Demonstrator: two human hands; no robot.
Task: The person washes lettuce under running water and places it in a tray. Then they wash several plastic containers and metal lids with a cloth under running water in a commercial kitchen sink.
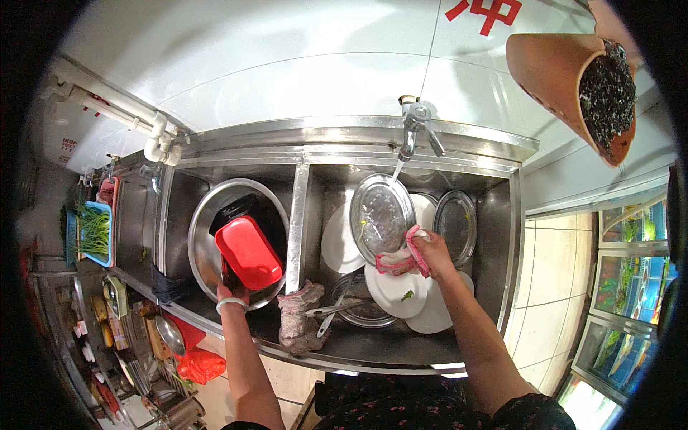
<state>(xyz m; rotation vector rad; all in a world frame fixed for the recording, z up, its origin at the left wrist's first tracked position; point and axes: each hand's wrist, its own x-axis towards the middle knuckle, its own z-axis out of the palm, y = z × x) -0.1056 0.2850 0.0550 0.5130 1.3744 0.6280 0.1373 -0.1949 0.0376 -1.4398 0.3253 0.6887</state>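
Water runs from a chrome faucet onto an oval metal platter in the right basin. My right hand grips a pink-and-white cloth at the platter's lower right edge. White plates, one with a green leaf scrap, and more metal platters lie around and beneath it. My left hand, with a pale band at the wrist, is at the lower rim of a steel bowl in the left basin; its fingers are partly hidden. A red plastic tray and black dishes lie in that bowl.
A metal divider separates the basins, with a crumpled, stained cloth near its front end and spoons beside it. A blue basket of green stalks stands far left. A brown holder with dark contents is at the upper right.
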